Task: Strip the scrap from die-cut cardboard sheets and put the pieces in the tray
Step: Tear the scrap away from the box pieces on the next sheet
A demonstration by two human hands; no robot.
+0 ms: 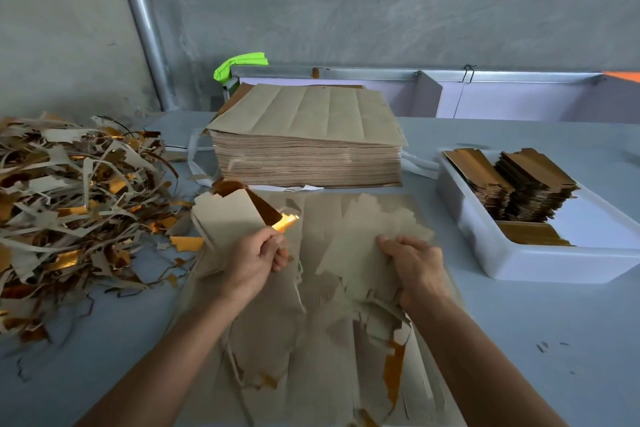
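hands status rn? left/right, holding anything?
Left hand: fingers curled round a bunch of stripped cardboard pieces.
Right hand: fingers gripping the die-cut cardboard sheet on the table.

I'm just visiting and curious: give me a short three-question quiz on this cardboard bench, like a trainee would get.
1. True or false: the white tray already holds stripped pieces.
2. The scrap pile lies on which side of the person: A left, B right, C behind the sheet stack?
3. Fill in: the left hand grips a folded ____ piece.

Key: 1 true. 2 A. 3 cardboard; the right hand grips the sheet being stripped.
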